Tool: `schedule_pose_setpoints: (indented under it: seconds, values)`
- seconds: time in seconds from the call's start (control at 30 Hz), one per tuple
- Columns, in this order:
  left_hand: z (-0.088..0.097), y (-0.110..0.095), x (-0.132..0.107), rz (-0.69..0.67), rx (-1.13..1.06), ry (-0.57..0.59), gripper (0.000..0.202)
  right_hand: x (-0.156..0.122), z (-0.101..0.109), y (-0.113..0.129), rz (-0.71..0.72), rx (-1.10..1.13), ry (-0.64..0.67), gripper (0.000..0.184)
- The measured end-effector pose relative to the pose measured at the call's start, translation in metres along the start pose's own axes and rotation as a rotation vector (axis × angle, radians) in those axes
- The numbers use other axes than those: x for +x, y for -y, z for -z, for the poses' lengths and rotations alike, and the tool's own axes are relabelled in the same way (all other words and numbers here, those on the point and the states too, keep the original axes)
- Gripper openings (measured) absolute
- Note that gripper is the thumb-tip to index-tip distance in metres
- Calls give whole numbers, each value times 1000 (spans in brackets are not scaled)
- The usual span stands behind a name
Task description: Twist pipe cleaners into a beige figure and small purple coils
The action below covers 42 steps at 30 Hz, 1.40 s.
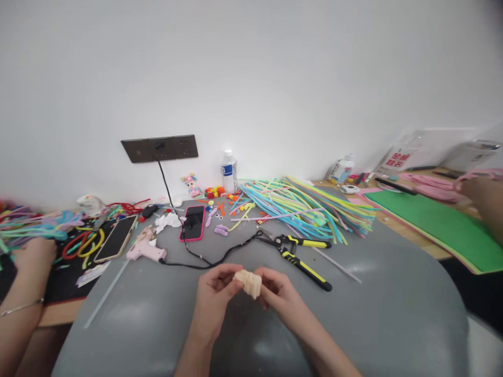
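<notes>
Left hand (210, 298) and right hand (281, 296) on one cream bundle (250, 283)
The left hand pinches its left end; the right hand grasps its right end; it is held over the grey table (377, 319), near the pliers (302, 256); a glue gun (145, 251) lies farther left.

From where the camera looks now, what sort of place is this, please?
Probably a craft workspace: a pile of what look like coloured pipe cleaners, a pink glue gun and yellow-and-black pliers lie on the grey tabletop.
</notes>
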<state>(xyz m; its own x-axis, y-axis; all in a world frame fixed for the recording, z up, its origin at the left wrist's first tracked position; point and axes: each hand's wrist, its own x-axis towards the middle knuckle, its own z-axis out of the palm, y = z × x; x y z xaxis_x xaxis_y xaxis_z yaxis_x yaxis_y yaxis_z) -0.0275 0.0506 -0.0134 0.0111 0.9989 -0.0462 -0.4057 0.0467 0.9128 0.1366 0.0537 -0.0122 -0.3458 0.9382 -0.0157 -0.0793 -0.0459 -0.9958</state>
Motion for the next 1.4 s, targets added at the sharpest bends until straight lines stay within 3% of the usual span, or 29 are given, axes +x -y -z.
schedule_pose_setpoints:
  seconds: [0.13, 0.27, 0.37, 0.5, 0.6, 0.73, 0.83, 0.97, 1.07, 1.17, 1.3, 1.4]
  values:
    - [-7, 4, 1, -92, 87, -171, 25, -2, -13, -8, 15, -125, -105, 45]
    - [-5, 3, 2, -210, 257, -257, 20, -8, -13, -4, 65, -333, -132, 35]
    - [-2, 4, 1, -330, 408, -236, 13, -12, -9, 4, 83, -486, -126, 29]
    - [3, 4, 1, -399, 569, -105, 15, -18, 1, 19, 112, -654, -69, 23]
    - [5, 0, -1, -321, 619, 55, 18, -22, 11, 33, 141, -675, 44, 17]
    - [6, -9, -7, -10, 457, 273, 16, -20, 27, 47, 166, -623, 164, 20]
    - [6, -14, -11, 144, 271, 328, 17, -14, 36, 48, 117, -510, 183, 24]
    - [4, -14, -11, 243, 124, 338, 21, -4, 38, 33, 67, -272, 211, 32]
    - [-1, -9, -8, 259, -19, 239, 25, 1, 33, 17, 41, -156, 165, 40]
    - [-11, -3, -4, 275, -251, 35, 27, 5, 26, 5, 52, -142, 79, 44]
    - [-27, 1, 0, 402, -544, -280, 2, 7, 18, 4, 57, -184, -21, 43]
    - [-37, -3, 2, 562, -784, -422, 31, 6, 17, 13, 70, -290, -95, 37]
